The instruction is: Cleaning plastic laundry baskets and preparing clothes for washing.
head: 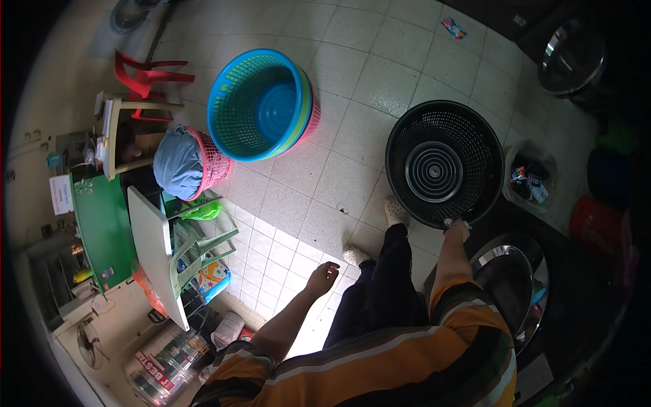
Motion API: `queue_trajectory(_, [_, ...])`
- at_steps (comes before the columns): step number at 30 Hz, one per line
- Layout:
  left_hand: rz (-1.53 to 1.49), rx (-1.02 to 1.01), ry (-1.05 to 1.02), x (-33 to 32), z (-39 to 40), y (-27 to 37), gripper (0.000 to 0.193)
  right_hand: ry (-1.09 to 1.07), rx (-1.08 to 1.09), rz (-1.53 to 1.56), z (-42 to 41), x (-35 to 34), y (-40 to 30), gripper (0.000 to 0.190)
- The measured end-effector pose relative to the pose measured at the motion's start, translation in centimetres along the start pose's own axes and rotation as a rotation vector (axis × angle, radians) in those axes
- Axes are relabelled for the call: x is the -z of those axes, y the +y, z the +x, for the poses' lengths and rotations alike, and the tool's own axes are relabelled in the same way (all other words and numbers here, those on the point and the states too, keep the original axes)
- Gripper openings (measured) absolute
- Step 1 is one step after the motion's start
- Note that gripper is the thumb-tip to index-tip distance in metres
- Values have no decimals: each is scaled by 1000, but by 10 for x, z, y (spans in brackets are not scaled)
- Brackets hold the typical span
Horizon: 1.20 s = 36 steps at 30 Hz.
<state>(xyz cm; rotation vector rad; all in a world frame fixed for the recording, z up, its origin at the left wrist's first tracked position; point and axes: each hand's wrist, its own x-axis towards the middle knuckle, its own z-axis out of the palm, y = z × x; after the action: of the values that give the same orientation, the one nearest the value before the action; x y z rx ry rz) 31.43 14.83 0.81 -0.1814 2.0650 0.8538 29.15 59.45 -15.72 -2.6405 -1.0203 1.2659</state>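
Observation:
My right hand (457, 230) grips the near rim of a large round black plastic laundry basket (475, 185). Small whitish patches show at its fingers; I cannot tell what they are. The basket's perforated wall and ringed bottom are visible, with nothing inside. My left hand (324, 279) hangs over the floor near my shoe, fingers loosely curled and apart, holding nothing. Close to my right forearm is a dark machine with a round chrome-rimmed door (501, 252), apparently a washing machine.
Stacked blue, green and pink baskets (239, 66) stand ahead on the tiled floor (330, 178). Beside them a pink basket (216, 160) holds blue cloth (178, 163). A clear bin (546, 170) contains wrappers. Left are a white tabletop (155, 254), a green chair (203, 254) and a red chair (145, 76).

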Motion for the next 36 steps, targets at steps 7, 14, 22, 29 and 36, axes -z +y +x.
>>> queue_trajectory(7, [151, 83, -111, -3, -56, -68, 30, -243, 349, 287, -26, 14, -22, 38])
queue_trajectory(14, [91, -27, 68, 15, -94, -92, 27, -462, 785, 328, -155, 63, -68, 32])
queue_trajectory(22, [9, -91, 198, 31, -124, -137, 37, -498, 1259, -224, -312, 155, -54, 34])
queue_trajectory(29, [-61, -250, 651, 79, -143, -138, 58, -649, 1691, -569, -441, 246, -35, 24])
queue_trajectory(36, [-43, -755, 1139, 235, -179, -6, 64, -772, 1948, -640, -537, 283, -30, 25])
